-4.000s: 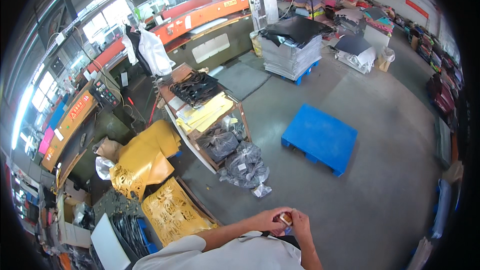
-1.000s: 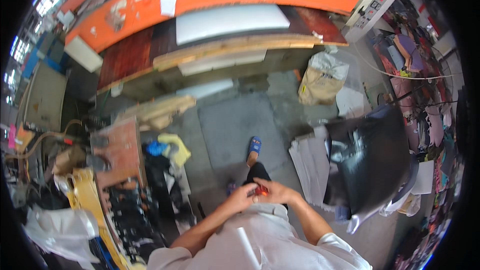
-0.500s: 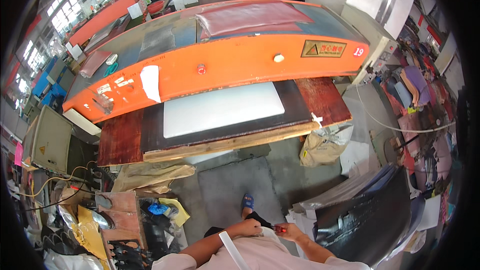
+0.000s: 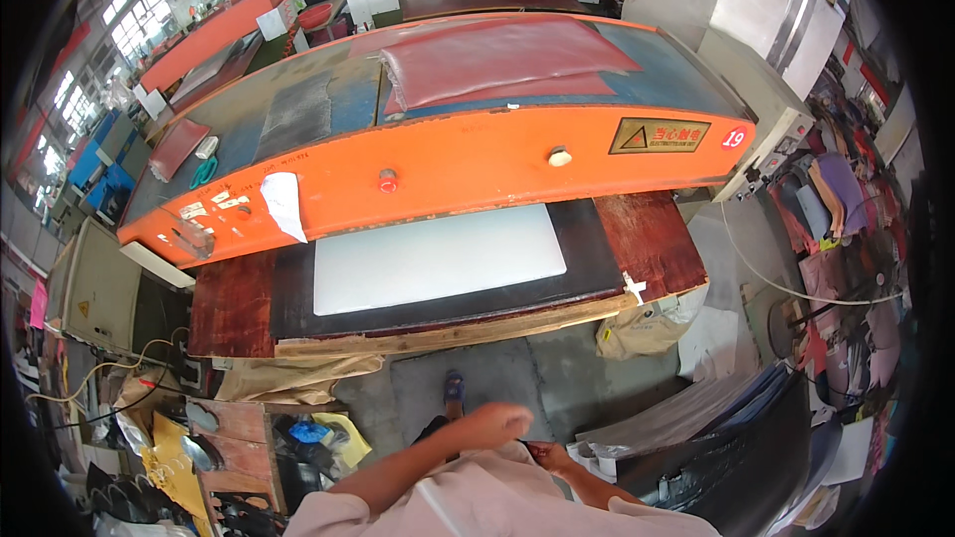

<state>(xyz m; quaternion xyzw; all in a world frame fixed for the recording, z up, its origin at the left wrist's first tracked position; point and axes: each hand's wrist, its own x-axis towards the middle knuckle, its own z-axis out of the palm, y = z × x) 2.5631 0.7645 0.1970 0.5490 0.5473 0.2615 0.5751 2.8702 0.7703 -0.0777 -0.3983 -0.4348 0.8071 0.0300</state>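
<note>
A dark red wooden machine bed [image 4: 652, 244] with a black mat [image 4: 594, 254] and, on that, a white board [image 4: 438, 259]

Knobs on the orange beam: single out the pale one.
The rightmost knob, between the red knob and the warning plate; it alone is cream-coloured.

Orange beam [image 4: 468, 161] bears warning plate [image 4: 659, 135] (and red numbered disc [image 4: 734, 139]).

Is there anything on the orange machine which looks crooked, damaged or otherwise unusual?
Mildly. The glossy dark-red sheet lies askew on top of the long orange machine, not square to its edge. On its front, the white paper slip hangs crooked. Pale patches further left could be worn paint or stickers.
</note>
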